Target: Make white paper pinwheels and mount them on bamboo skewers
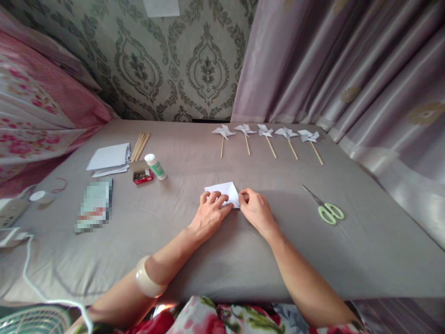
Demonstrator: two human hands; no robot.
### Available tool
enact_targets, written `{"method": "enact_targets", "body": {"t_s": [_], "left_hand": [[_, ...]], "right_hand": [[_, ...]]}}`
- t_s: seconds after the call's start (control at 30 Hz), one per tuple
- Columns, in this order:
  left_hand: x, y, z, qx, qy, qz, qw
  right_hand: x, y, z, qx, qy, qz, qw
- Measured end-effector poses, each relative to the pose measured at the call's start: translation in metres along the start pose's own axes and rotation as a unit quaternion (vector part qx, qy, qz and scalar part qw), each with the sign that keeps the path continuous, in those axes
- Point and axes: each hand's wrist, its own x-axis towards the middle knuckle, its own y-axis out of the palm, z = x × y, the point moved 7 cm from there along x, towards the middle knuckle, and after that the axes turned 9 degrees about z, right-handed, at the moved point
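A small folded piece of white paper [231, 190] lies on the cloth-covered table in front of me. My left hand [212, 211] rests over its left and middle part, fingers bent and pressing it down, with the thumb at its lower edge. At the paper's right corner my right hand [255, 206] has its thumb and fingers pinched together on the edge. Part of the paper is hidden under my left fingers. To the right of my right hand are scissors [325, 206] with light green handles, blades pointing away to the left.
Several white paper pinwheels [267, 132] on sticks lie in a row at the back right. At the left are stacked paper sheets [108, 157], wooden sticks [141, 146], a red box [143, 177] of small metal pieces, a glue stick [155, 167], a blurred packet [94, 204] and a power strip [13, 211].
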Motion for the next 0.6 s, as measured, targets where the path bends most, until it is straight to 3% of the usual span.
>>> {"method": "enact_targets", "body": {"t_s": [0.1,0.3,0.43,0.6], "left_hand": [[0.0,-0.002,0.003,-0.004,0.003,-0.004,1.0],[-0.006,-0.012,0.028,-0.041,-0.039,-0.036,0.998],[-0.009,-0.013,0.039,-0.074,-0.05,-0.07,0.994],[-0.01,-0.009,0.044,-0.088,-0.048,-0.063,0.993]], "right_hand": [[0.0,-0.002,0.001,0.016,-0.038,-0.009,0.999],[-0.007,-0.004,0.019,-0.047,-0.263,-0.041,0.963],[-0.011,-0.001,0.028,-0.055,-0.317,-0.051,0.946],[-0.015,-0.002,0.035,-0.055,-0.342,-0.066,0.936]]}}
